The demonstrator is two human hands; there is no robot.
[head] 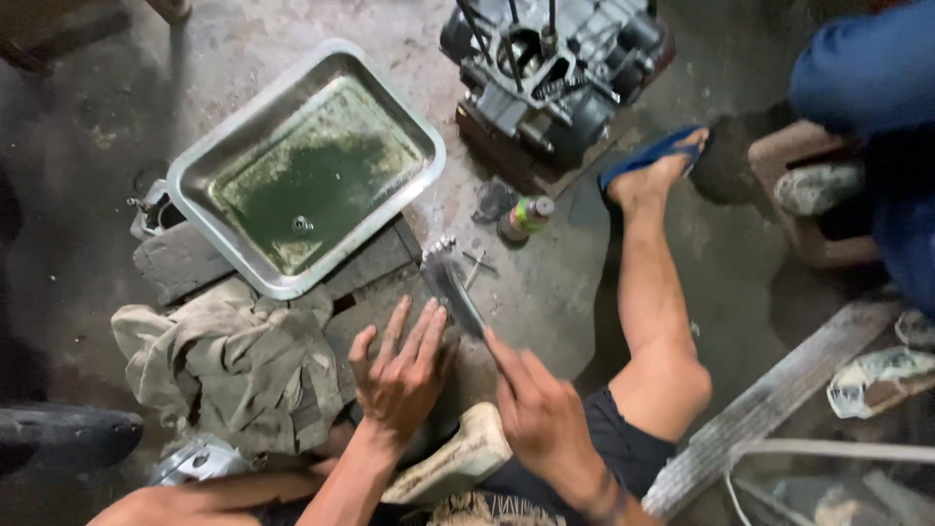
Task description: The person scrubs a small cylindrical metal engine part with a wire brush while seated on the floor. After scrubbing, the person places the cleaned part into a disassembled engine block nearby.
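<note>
Grip: right hand [541, 414], fingers closed on the near end of a dark flat metal part [453, 287]; exact hold hard to make out. Left hand [401, 365], spread open, palm down beside the part, holding nothing. Part lies on a dark wooden board [185, 258], at its right edge. Steel tray [195, 175] of green liquid rests on the board's far side. Rag [229, 356], left. Engine block [555, 68], cut off at top edge. Small bottle [526, 216], blurred.

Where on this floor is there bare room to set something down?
Bare concrete lies left of the metal tray, and between the engine block and the outstretched leg. It is crowded around the left hand and right hand: rag, wooden boards, small bottle, loose bolts.
</note>
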